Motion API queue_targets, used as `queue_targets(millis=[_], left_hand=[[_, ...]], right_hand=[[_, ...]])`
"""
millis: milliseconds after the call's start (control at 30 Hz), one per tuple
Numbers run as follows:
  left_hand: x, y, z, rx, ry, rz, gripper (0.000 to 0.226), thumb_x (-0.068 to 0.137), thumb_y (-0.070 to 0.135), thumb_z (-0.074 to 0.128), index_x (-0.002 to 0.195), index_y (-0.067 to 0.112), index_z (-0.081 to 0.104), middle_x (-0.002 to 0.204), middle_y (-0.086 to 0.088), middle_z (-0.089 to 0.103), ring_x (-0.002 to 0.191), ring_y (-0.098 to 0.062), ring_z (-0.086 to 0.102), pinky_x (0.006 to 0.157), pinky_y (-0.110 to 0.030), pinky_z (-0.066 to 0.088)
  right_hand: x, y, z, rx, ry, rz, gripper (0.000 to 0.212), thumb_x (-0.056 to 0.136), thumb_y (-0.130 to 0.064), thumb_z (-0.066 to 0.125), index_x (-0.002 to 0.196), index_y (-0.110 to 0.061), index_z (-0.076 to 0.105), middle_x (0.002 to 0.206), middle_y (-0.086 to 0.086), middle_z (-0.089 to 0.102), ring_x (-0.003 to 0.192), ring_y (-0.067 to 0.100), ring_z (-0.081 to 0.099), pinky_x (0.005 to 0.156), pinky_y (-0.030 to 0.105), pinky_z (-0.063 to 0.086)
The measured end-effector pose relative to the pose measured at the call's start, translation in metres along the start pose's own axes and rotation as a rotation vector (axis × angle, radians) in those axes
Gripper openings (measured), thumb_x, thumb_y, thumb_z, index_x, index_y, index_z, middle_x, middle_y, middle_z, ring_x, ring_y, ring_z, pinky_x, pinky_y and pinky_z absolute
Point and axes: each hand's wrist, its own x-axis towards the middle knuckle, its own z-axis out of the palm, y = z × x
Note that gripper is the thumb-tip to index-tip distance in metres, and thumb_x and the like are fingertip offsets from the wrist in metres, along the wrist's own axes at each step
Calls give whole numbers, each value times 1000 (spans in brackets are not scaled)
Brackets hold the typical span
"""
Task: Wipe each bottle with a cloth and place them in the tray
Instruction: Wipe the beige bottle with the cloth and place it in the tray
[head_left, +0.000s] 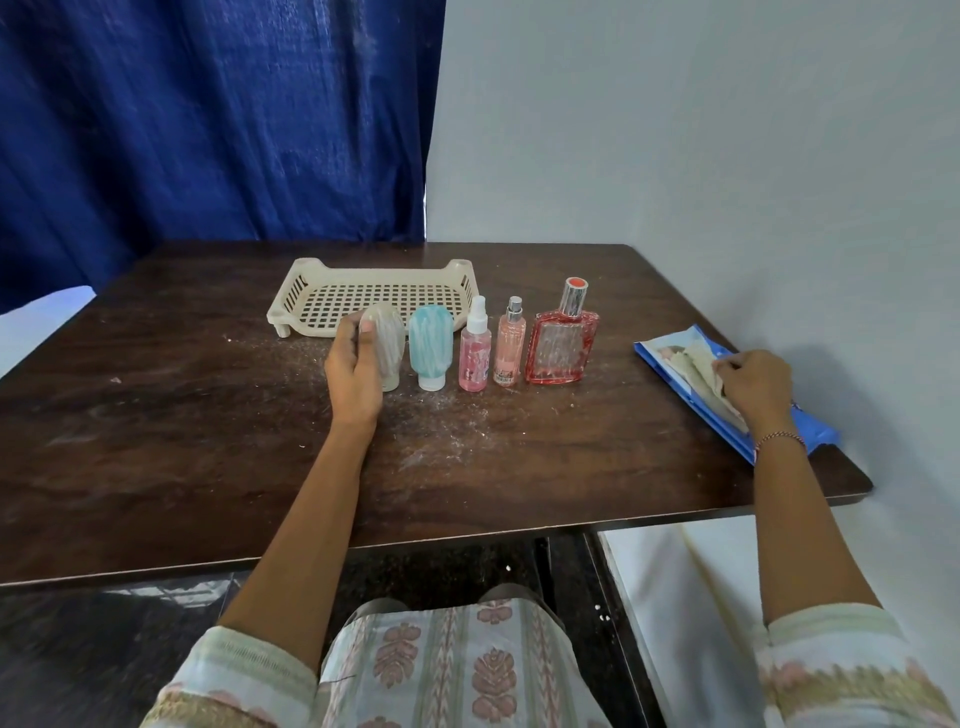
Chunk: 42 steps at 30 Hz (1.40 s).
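patterned floral fabric over the person's lap (457, 670) sits closest, under the edge of the dark wooden table (156, 415). left hand (353, 364) is wrapped round the pale grey plastic squeeze bottle (387, 343), thumb on its front, grasping it while it stands upright on its cap, long axis vertical. right hand (756, 387) pinches a crumpled beige cloth (701, 364) lying on a flat blue plastic pack (821, 434).

that cloth is well apart from the left grip, off to its right, with four upright bottles between: a teal squeeze bottle (430, 345) just beside the held one, a pink spray bottle (475, 353), a slim pink spray bottle (510, 345) and a red glass perfume bottle (560, 348). the cream slotted plastic tray (283, 306), holding nothing, lies just beyond the left grip.

likely next, bottle and cloth must meet between the hands; the left hand is nearer the tray.
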Motion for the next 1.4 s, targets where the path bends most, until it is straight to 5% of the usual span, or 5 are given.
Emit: queue_targets(millis=[267, 500, 767, 1033, 1400], left_hand=[[0, -1, -1, 5, 5, -2, 15, 102, 20, 40, 105, 19, 55, 93, 18, 57, 83, 16, 53, 82, -13, 44], [-1, 0, 0, 4, 4, 3, 16, 102, 20, 40, 106, 16, 55, 94, 16, 57, 84, 10, 53, 80, -10, 44], [0, 0, 0, 18, 10, 2, 19, 102, 21, 40, 109, 13, 56, 95, 16, 57, 86, 8, 54, 80, -10, 44], [0, 0, 0, 30, 7, 6, 24, 102, 23, 40, 112, 8, 57, 95, 15, 57, 88, 2, 54, 78, -10, 45], [0, -3, -1, 49, 3, 24, 26, 102, 24, 40, 111, 6, 57, 97, 5, 58, 86, 0, 53, 77, -12, 44]], right_hand=[[-5, 0, -3, 130, 38, -1, 24, 82, 0, 63, 105, -3, 56, 101, 22, 65, 94, 34, 60, 72, 29, 40], [-1, 0, 3, 16, 33, -92, 14, 88, -3, 59, 94, -8, 71, 103, 19, 68, 65, 22, 53, 66, 27, 41], [-3, -7, 8, -108, 26, -123, 10, 88, -12, 64, 91, -12, 74, 105, 19, 67, 88, 31, 62, 68, 28, 44], [-4, -3, 9, -231, 33, -205, 32, 93, 5, 47, 97, -11, 74, 106, 19, 49, 92, 35, 53, 79, 36, 44], [-10, 21, -5, -183, 69, -272, 28, 94, 0, 46, 109, -6, 69, 113, 20, 44, 104, 33, 42, 87, 43, 42]])
